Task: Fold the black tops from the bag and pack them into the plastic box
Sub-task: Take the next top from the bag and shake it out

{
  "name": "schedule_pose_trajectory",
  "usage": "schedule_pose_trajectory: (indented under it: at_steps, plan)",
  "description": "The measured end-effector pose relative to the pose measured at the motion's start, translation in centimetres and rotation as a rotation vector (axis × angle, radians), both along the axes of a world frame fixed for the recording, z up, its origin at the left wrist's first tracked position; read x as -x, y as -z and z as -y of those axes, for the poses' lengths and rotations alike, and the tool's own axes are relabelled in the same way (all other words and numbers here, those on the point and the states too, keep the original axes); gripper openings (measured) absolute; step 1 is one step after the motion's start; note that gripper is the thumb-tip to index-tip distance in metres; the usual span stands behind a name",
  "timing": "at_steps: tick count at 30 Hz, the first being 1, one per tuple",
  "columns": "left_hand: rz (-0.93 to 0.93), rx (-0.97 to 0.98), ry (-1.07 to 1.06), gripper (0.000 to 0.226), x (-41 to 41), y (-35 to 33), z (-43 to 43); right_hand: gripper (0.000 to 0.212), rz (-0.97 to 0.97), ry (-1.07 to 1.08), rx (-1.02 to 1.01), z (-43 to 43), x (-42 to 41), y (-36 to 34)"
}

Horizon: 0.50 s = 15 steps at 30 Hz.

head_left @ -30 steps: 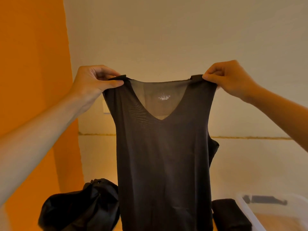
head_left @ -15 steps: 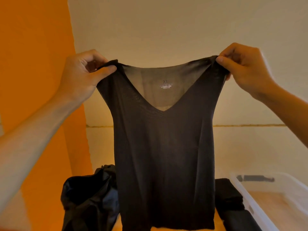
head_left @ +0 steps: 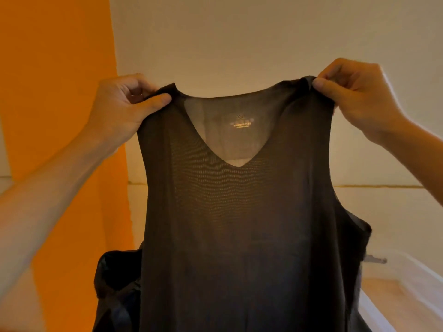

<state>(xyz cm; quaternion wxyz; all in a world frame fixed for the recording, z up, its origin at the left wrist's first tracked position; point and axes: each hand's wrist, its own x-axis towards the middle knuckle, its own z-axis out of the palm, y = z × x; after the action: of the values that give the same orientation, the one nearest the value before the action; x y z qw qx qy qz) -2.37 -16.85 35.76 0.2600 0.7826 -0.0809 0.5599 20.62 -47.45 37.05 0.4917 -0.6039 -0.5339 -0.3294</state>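
Currently logged, left to right.

Left hand (head_left: 124,109): raised; thumb and curled fingers (head_left: 140,83) pinching the shoulder strap on that side of the black top (head_left: 239,236).

Bag (head_left: 115,281): dark, crumpled, low behind the top's left side; mouth and contents not made out.

Black top: sleeveless, V-necked, hung in the air between both hands, front toward the camera, thin enough to let light through at the chest. Size mark printed inside the neck, the small lines under it too blurred to read. Not on any table, not in the box.

Right hand (head_left: 354,97): raised a little higher; thumb and curled fingers (head_left: 335,74) pinching the other shoulder strap.

Plastic box (head_left: 376,307): clear, low at the right, partly behind the top; contents not made out.

Handling, as judged: step in hand probably the spreading-out ahead of the first fold. Keep both pinches level and taut to hang the sides straight. Shake out the bunched right armhole. Lower flat, hem first, before folding. Fold narrow enough to fit the box.

Hidden or cut off: hem of the top, below the frame; table or other carrying surface, hence no edge or corner to place things by; most of the bag; lower part of the box; any further tops.
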Motion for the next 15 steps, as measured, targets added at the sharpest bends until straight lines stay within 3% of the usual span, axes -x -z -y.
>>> schedule_pose_trajectory:
  at_steps: [6, 15]
  plan:
    - [-0.342, -0.043, -0.119, 0.011, -7.8, 6.9, -3.9, 0.012, -0.221, 0.068, 0.253, -4.0, -7.8, 7.7]
    - [-0.788, -0.106, -0.297, 0.019, -23.4, 27.8, -12.8, 0.019, -0.501, 0.325, 0.684, -14.5, -21.1, 28.9]
